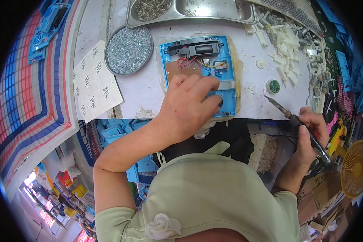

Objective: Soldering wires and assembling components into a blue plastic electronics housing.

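Note:
A blue plastic housing (231,97) lies open on the table in front of me. Inside it are a brown board (177,70), a black part (203,49) along the far side, a small motor-like part (220,65), and red, yellow and blue wires. My left hand (191,101) reaches over the near half of the housing, its fingers curled down into it; whatever they pinch is hidden beneath them. In my right hand (308,135) is a soldering iron (296,121), held by its black handle. Its tip points far left, close to a small round tin (273,86) with green contents.
A round tray of small screws (129,50) and a handwritten paper sheet (96,82) lie at left. A metal compartment tray (213,14) stands at the far edge. White plastic parts (286,52) and small motors are heaped at right. A yellow fan (355,168) is lower right.

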Motion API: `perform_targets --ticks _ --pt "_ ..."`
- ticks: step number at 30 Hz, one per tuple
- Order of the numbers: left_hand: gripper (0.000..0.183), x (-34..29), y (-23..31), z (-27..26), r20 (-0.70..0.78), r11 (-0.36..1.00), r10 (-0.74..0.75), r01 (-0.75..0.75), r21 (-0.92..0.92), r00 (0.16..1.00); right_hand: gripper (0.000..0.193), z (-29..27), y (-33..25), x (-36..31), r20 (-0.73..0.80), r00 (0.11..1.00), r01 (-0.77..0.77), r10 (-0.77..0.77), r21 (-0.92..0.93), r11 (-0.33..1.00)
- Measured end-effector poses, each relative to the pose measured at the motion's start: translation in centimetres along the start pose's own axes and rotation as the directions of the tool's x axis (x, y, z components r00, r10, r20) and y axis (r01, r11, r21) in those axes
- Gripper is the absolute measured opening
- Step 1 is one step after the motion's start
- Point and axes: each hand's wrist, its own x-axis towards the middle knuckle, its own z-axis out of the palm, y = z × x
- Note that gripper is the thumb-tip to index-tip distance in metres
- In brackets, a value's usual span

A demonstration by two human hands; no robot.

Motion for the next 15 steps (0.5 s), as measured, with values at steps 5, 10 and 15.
perform_targets --ticks 5,10,15 --pt "0.035 -0.6 1.2 0.3 -0.048 0.994 -0.105 0.106 0.018 0.993 0.027 -5.4 2.2 -2.3 -0.161 0.986 -0.042 0.044 0.016 0.999" --pt "0.046 -1.8 0.2 0.0 -0.149 0.994 -0.105 0.105 -0.002 0.983 0.018 -17.3 2.6 -5.9 -0.604 0.796 0.084 0.039 0.173 0.981" --pt "0.044 -2.4 0.7 0.7 -0.117 0.973 -0.224 0.215 -0.085 0.967 0.010 -21.4 -1.4 -7.4 -0.790 0.558 0.097 -0.252 -0.239 0.966"
